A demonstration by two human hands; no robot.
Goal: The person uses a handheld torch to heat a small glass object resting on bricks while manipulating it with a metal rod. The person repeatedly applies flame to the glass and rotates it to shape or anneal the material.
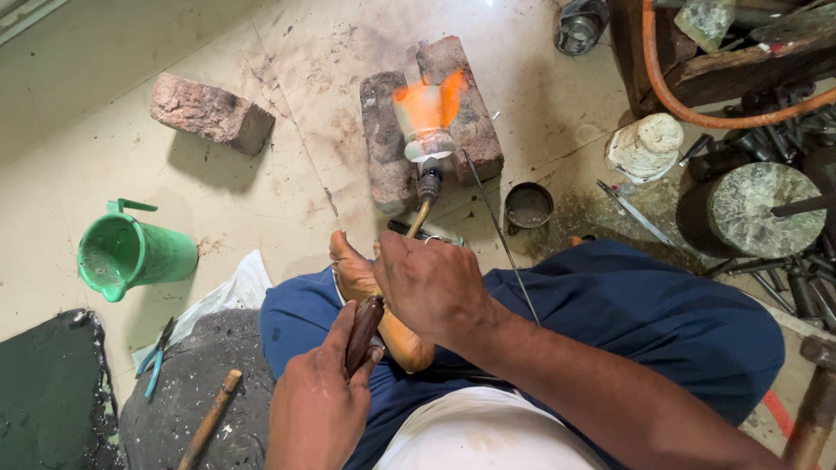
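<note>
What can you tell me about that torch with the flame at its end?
The torch has a dark wooden-looking handle, a thin brass-coloured tube and a dark nozzle. It points away from the person, blowing an orange flame against two bricks. The left hand grips the handle; the right hand covers the tube.

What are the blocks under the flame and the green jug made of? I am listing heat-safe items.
Blocks under the flame: apparently fired brick, rough, reddish-brown, soot-darkened, with chipped edges. Green jug: likely moulded plastic, judging by its uniform colour, smooth slight sheen and thin handle.
</note>
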